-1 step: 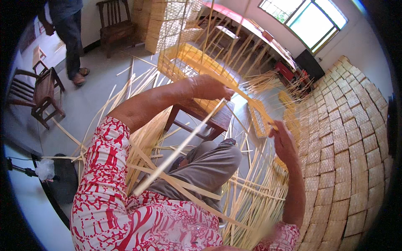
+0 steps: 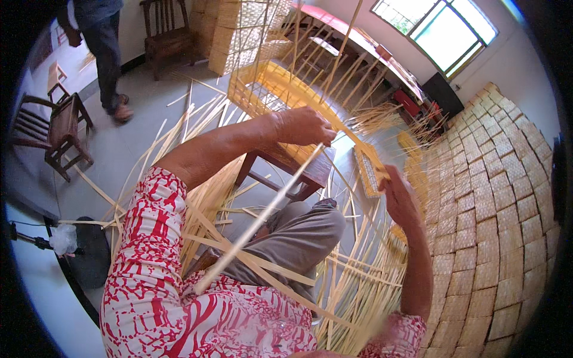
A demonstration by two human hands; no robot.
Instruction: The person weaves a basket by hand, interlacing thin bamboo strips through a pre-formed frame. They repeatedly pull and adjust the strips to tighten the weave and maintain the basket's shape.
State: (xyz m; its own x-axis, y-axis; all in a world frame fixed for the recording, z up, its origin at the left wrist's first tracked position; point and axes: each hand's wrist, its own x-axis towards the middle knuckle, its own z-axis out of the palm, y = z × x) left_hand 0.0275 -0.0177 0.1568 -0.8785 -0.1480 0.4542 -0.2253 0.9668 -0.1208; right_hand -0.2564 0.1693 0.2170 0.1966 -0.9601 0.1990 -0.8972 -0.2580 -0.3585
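Fingers curled, my left hand (image 2: 305,126) is at the near side of a partly woven yellow bamboo basket (image 2: 243,95), whose upright stakes stick up. A pale bamboo strip (image 2: 262,215) runs from under this hand down toward my lap. My right hand (image 2: 401,194) is off to the right, fingers closed on a yellow bamboo strip (image 2: 369,150) that stretches back to the basket's edge near my left hand. Part of the basket is hidden behind my left hand and forearm. A dark wooden stool (image 2: 313,173) stands beneath the basket.
Loose bamboo strips (image 2: 370,292) spread over the floor and across my lap. Woven pieces (image 2: 477,238) are stacked along the right. Wooden chairs (image 2: 62,128) stand at left and back; a person (image 2: 104,53) is at the far left. A long table (image 2: 358,39) is at the back.
My right hand has shifted slightly left with its strip, and my left hand has turned a little. The person at far left has moved a foot.
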